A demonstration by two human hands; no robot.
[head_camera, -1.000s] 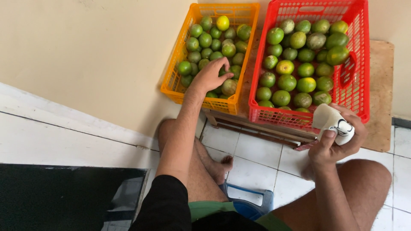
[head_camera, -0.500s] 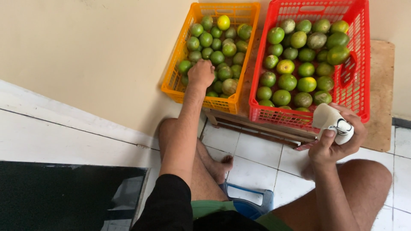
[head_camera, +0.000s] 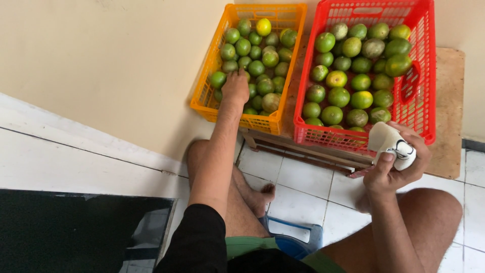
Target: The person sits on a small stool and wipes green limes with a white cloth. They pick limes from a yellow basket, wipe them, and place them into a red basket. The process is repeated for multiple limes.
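My left hand (head_camera: 235,87) reaches into the orange crate (head_camera: 204,96), fingers down among the small green citrus fruits (head_camera: 256,67); whether it grips one is hidden. One yellow fruit (head_camera: 263,26) lies at the crate's far end. My right hand (head_camera: 396,164) is closed around a white foam-like roll (head_camera: 391,145) with a dark mark, held just in front of the red crate (head_camera: 423,101). The red crate holds larger green fruits (head_camera: 339,96).
Both crates rest on a low wooden platform (head_camera: 447,126) against a cream wall (head_camera: 101,60). I sit on white floor tiles (head_camera: 303,177) with bare knees spread. A blue object (head_camera: 293,237) lies between my legs. A dark mat (head_camera: 60,232) is at the lower left.
My left hand moved deeper into the orange crate and lowered its fingers among the fruits. My right hand kept the white roll in place.
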